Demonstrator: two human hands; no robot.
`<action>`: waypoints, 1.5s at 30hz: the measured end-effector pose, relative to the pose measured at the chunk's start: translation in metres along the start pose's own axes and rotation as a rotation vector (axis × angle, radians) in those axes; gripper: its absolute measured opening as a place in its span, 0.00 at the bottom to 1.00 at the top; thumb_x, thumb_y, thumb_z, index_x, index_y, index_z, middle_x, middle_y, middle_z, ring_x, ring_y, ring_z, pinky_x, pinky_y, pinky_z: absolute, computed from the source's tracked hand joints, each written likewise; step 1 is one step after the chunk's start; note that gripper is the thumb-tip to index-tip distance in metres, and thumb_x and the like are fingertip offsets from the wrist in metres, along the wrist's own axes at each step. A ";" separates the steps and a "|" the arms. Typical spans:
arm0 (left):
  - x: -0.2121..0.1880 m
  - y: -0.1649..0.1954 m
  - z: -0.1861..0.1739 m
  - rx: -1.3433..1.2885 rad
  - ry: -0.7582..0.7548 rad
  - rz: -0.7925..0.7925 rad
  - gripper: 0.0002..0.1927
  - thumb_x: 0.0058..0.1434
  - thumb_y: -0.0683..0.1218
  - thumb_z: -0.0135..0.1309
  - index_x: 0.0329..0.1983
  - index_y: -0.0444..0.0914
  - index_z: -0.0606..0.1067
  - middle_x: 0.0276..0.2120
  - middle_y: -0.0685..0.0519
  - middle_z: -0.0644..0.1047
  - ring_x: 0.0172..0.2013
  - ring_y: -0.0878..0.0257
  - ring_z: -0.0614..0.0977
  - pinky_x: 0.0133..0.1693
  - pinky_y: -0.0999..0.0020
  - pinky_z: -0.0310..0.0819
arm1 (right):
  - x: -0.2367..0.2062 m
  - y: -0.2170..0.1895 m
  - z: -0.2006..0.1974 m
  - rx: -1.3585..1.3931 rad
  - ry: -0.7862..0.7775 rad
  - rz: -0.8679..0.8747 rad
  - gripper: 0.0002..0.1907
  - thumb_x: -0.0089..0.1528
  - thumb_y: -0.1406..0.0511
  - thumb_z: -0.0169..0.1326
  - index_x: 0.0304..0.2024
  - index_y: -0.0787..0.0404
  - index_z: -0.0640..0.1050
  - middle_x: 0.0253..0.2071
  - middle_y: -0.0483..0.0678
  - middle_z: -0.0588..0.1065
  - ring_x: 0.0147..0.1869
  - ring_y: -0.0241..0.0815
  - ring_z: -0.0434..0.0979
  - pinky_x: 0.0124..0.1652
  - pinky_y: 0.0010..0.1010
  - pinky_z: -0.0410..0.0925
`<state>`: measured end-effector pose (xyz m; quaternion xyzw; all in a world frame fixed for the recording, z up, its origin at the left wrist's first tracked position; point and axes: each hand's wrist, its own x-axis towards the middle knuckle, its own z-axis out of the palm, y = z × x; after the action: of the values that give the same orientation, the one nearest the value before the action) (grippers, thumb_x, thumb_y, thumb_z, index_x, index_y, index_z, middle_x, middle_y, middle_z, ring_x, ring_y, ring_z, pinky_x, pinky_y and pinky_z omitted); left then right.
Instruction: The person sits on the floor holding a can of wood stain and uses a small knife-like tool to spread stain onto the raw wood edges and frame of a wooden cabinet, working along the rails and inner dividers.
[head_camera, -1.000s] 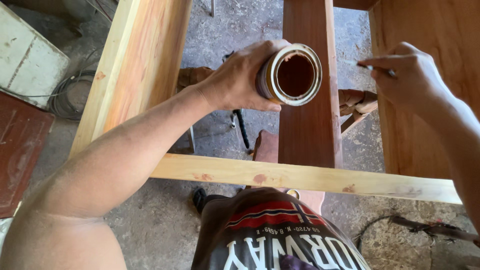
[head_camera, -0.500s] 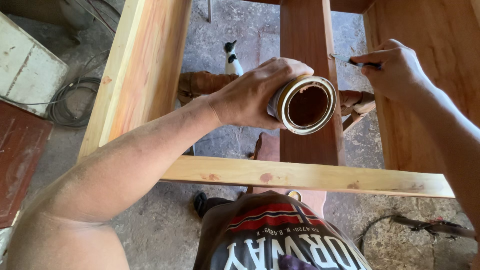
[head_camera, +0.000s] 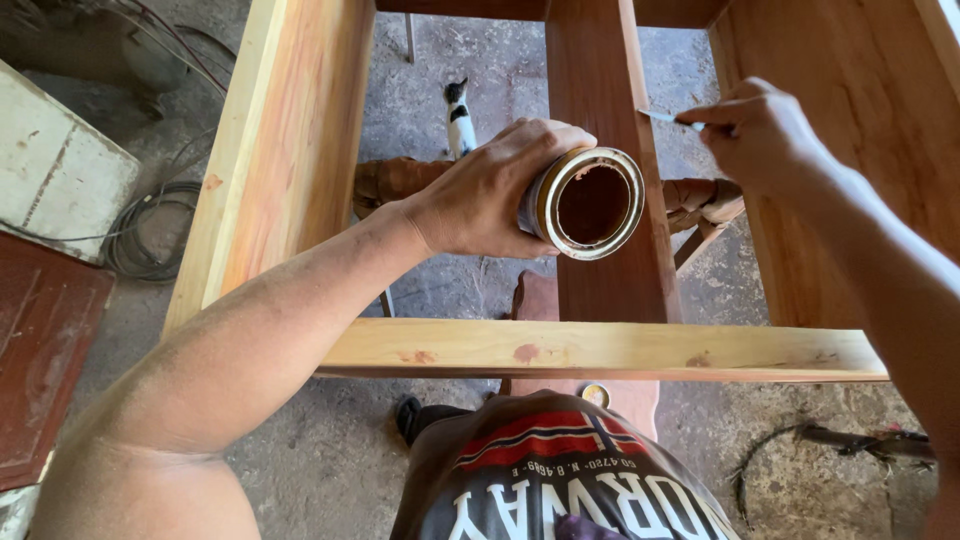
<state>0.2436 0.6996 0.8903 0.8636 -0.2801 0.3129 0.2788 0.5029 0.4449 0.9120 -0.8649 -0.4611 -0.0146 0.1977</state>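
Observation:
My left hand (head_camera: 490, 190) grips a round open tin (head_camera: 588, 203) with reddish-brown stain inside, held tilted above the dark stained middle board (head_camera: 600, 90) of a wooden frame. My right hand (head_camera: 765, 135) is closed on a thin pale tool (head_camera: 665, 118), perhaps a small brush handle, whose tip points left toward that board's right edge. The right side panel (head_camera: 850, 150) of the frame is stained reddish brown. The left plank (head_camera: 290, 150) and the front rail (head_camera: 600, 350) are pale wood.
A black-and-white cat (head_camera: 458, 118) stands on the concrete floor under the frame. Coiled cable (head_camera: 150, 235) and a pale slab (head_camera: 55, 170) lie at the left, a rust-red panel (head_camera: 40, 360) below them. A carved brown wooden piece (head_camera: 400, 180) lies under the frame.
My left hand has lowered the tin slightly toward me along the middle board. My right hand has shifted a little left and down. More of the floor and the cat have come into view.

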 end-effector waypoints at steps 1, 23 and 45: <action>-0.001 0.000 -0.001 0.004 -0.005 -0.002 0.47 0.52 0.54 0.76 0.69 0.42 0.61 0.63 0.50 0.70 0.66 0.49 0.71 0.72 0.51 0.64 | 0.000 -0.001 0.005 -0.015 0.024 -0.105 0.16 0.65 0.70 0.59 0.53 0.47 0.85 0.40 0.49 0.72 0.39 0.43 0.74 0.38 0.36 0.70; -0.002 -0.001 -0.001 0.001 -0.045 -0.064 0.48 0.49 0.53 0.76 0.69 0.42 0.60 0.62 0.49 0.70 0.66 0.50 0.71 0.70 0.51 0.62 | 0.002 0.019 -0.005 -0.008 -0.125 0.206 0.16 0.63 0.67 0.62 0.51 0.42 0.85 0.42 0.43 0.73 0.36 0.37 0.71 0.32 0.34 0.70; -0.004 -0.008 -0.003 0.007 -0.049 -0.082 0.52 0.47 0.55 0.77 0.69 0.42 0.59 0.61 0.48 0.70 0.64 0.48 0.72 0.67 0.50 0.62 | 0.014 0.009 -0.006 -0.032 -0.142 0.038 0.16 0.62 0.68 0.62 0.50 0.44 0.86 0.39 0.46 0.73 0.37 0.41 0.73 0.35 0.34 0.71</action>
<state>0.2451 0.7081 0.8865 0.8827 -0.2501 0.2811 0.2817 0.5192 0.4493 0.9172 -0.8753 -0.4574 0.0432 0.1509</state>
